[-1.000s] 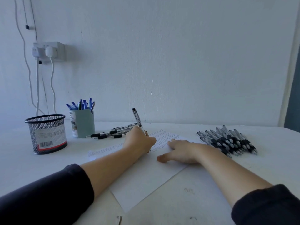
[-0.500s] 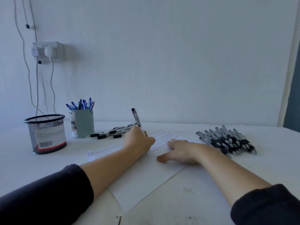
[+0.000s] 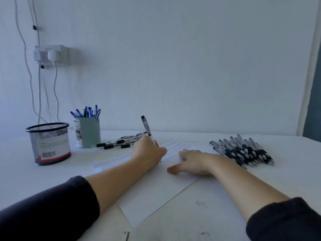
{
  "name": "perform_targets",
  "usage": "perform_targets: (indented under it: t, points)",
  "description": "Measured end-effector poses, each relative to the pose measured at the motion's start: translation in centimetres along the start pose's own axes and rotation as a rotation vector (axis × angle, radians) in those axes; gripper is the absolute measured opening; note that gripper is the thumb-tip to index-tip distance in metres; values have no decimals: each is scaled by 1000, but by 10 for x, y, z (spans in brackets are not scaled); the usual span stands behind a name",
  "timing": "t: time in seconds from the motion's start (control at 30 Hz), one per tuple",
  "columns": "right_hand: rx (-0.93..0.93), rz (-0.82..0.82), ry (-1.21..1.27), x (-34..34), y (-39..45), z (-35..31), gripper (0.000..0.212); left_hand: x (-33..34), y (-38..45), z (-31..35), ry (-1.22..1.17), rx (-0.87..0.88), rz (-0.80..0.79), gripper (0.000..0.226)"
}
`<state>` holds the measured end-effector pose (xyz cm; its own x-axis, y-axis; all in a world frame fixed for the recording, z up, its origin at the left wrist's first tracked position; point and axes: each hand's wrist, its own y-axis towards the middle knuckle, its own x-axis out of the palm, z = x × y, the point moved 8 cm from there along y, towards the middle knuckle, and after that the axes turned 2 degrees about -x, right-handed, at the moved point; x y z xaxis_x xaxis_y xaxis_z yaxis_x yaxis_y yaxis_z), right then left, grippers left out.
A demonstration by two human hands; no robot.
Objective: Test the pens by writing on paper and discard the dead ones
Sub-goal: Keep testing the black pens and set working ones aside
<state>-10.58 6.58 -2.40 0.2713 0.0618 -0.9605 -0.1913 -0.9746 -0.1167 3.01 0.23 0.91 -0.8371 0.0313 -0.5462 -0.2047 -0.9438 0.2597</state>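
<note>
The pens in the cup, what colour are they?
Mostly blue pens, standing in the pale green cup; head view.

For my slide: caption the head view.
Left hand writes with pen on paper; right hand flat on it.

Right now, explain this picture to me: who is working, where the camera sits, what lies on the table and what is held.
No machine here: a person works bare-handed, filmed by a camera worn on the head, looking down. The left hand grips a pen on the paper; the right hand rests flat on the sheet. On the table lie a pile of pens at right, a few loose pens behind, a cup of blue pens and a mesh basket at left.
</note>
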Motion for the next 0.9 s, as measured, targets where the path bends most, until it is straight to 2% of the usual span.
perform_targets:
  t: [0.9]
  points:
    - [12, -2, -9, 2, 5, 3, 101, 3, -4, 4, -21, 10, -33, 16]
